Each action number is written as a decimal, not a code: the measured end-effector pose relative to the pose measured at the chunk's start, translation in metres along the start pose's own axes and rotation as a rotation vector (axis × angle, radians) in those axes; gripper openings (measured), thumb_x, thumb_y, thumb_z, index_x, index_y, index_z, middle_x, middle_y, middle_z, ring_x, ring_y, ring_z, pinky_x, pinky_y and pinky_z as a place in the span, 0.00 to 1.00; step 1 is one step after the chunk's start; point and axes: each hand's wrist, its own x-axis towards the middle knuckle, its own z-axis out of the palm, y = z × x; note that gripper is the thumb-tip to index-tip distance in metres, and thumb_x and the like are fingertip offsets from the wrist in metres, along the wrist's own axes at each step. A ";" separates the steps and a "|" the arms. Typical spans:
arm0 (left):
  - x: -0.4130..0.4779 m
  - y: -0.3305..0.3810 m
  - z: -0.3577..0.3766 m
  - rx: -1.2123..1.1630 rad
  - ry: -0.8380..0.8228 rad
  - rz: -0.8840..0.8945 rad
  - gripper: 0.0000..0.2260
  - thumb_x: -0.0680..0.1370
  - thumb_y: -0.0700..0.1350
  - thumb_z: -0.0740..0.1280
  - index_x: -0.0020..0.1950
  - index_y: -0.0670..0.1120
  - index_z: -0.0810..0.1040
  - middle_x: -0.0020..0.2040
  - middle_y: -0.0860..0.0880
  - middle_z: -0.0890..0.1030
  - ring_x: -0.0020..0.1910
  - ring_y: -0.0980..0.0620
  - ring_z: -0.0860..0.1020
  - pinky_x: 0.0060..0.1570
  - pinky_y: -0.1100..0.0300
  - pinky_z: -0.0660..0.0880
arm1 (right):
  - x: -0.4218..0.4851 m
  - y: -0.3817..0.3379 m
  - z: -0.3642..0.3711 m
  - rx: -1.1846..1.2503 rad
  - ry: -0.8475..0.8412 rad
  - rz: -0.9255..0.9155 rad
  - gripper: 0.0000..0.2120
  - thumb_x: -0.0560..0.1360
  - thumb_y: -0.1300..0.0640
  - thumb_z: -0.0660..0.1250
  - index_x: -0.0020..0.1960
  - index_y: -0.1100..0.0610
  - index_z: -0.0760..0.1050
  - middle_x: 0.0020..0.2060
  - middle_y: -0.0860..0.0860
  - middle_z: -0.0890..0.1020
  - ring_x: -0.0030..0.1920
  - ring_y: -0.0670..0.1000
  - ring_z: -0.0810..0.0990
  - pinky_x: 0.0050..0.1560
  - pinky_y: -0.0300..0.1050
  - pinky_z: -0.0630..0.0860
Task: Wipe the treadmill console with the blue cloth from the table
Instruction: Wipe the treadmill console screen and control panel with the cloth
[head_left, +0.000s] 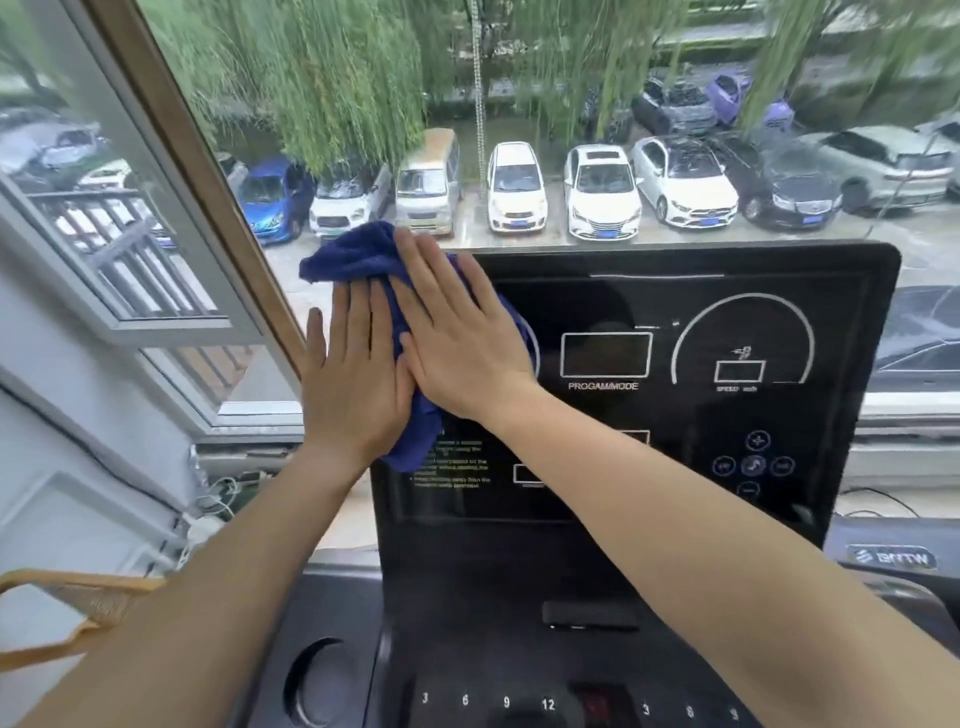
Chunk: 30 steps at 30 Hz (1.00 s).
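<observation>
Hands lie flat together on the blue cloth, which sits bunched over the upper left corner of the treadmill console, its folds spilling past the panel's top and left edges and a tail hanging out below the palms. The left grip is open, fingers straight and close together, pressing the cloth at the console's left edge with the fingertips on the fabric. The right grip is open as well, fingers straight and slightly spread, laid across the cloth on the dark panel, and its thumb side touches the left grip. Both bare forearms reach up from the lower corners of the view. To the right of the cloth the panel shows a rectangular display box labelled for programme mode, a curved speed dial and, lower down, a cluster of round buttons. Below the console lie a cup holder and a row of numbered keys. Behind the machine a window looks down on parked cars and hanging willow branches.
</observation>
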 end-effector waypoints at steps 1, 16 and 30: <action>0.005 0.014 0.001 -0.018 0.006 0.008 0.28 0.84 0.50 0.52 0.81 0.39 0.50 0.81 0.38 0.54 0.81 0.42 0.51 0.77 0.49 0.38 | -0.007 0.014 -0.001 0.002 0.009 0.008 0.30 0.83 0.48 0.53 0.81 0.59 0.54 0.82 0.57 0.53 0.81 0.55 0.51 0.79 0.54 0.42; 0.002 0.292 0.018 -0.090 0.008 0.535 0.28 0.81 0.50 0.60 0.79 0.39 0.62 0.79 0.44 0.65 0.78 0.47 0.57 0.77 0.53 0.38 | -0.224 0.225 0.001 0.003 0.014 0.474 0.32 0.79 0.51 0.54 0.78 0.67 0.58 0.77 0.71 0.57 0.78 0.66 0.53 0.78 0.58 0.47; -0.057 0.056 0.018 -0.050 -0.042 0.086 0.26 0.84 0.50 0.56 0.80 0.43 0.56 0.75 0.39 0.68 0.74 0.41 0.65 0.74 0.47 0.57 | -0.084 0.015 0.023 0.056 0.033 0.109 0.32 0.80 0.50 0.60 0.79 0.62 0.59 0.80 0.61 0.57 0.80 0.60 0.52 0.79 0.55 0.43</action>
